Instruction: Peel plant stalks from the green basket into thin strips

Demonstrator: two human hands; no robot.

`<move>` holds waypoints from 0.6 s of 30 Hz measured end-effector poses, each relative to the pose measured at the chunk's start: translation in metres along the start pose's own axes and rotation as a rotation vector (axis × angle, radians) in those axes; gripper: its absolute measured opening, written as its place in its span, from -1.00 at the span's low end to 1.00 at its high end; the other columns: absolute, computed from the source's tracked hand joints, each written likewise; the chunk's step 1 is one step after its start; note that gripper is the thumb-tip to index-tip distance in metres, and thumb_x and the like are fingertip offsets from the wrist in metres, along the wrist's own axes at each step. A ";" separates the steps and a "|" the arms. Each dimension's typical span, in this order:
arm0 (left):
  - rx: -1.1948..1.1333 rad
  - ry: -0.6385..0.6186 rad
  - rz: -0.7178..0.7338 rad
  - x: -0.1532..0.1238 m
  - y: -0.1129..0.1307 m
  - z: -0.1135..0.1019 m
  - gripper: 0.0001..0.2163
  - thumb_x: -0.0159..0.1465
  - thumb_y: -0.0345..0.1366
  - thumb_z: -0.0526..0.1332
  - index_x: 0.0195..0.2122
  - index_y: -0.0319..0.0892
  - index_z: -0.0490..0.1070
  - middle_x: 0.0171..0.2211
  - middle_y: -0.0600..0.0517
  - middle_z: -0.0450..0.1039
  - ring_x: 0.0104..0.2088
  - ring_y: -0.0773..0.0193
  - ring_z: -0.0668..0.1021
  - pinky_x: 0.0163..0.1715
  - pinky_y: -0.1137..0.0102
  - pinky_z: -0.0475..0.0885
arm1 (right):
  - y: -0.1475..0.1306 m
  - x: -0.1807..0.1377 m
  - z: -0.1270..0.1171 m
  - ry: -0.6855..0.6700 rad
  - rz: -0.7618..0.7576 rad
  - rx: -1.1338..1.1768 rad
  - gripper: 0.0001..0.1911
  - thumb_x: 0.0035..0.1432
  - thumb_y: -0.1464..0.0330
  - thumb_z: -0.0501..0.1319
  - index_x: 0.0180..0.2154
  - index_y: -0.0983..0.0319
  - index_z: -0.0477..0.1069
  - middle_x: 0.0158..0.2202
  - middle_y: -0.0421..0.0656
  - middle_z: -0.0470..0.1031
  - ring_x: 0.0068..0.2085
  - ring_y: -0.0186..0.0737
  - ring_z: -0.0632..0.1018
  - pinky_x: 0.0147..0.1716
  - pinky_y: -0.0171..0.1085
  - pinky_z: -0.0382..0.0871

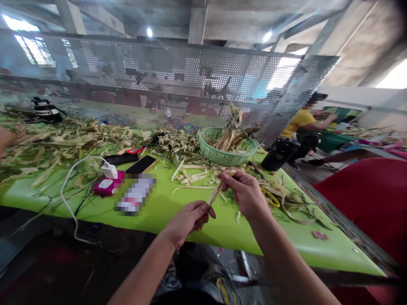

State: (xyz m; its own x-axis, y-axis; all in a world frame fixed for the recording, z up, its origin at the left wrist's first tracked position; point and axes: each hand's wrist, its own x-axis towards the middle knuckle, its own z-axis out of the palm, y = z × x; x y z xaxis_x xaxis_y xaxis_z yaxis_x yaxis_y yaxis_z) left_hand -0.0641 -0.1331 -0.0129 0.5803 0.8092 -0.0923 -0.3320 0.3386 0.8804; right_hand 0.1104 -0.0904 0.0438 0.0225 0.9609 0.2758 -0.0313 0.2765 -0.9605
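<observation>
Between my two hands a pale dried husk strip [215, 195] is stretched at a slant over the front edge of the table. My left hand [190, 218] pinches its lower end between thumb and fingers. Its upper end is gripped by my right hand [240, 188], thumb on top. Just beyond my hands lie loose cut husk pieces [193, 176]. A green plastic basket [219, 156] with dried husks [233, 129] in it stands behind them.
The green-covered table [152, 220] carries heaped husks [73, 140], a phone [141, 164], a magenta power socket [106, 185] with white cable, and a yellow ring [270, 197]. A perforated metal screen [143, 84] rises behind. At right are a red chair [365, 203] and a person in yellow [300, 120].
</observation>
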 end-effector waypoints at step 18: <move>0.060 0.229 0.085 0.014 0.007 -0.010 -0.73 0.21 -0.10 0.19 -0.44 -0.23 0.34 -0.58 0.17 0.05 -0.59 0.49 0.09 -0.59 0.50 -0.08 | -0.006 0.018 -0.008 0.030 -0.012 -0.005 -0.81 -0.02 0.23 0.40 -0.39 0.21 0.57 -0.41 -0.18 0.54 -0.48 -0.35 0.45 -0.42 -0.32 0.38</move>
State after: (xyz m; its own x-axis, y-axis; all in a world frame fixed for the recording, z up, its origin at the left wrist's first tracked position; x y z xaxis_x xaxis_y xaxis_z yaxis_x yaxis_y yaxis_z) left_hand -0.0654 -0.1147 -0.0126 0.3662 0.9236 -0.1138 -0.3238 0.2411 0.9149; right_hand 0.1186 -0.0745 0.0544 0.0531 0.9567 0.2862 -0.0259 0.2878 -0.9573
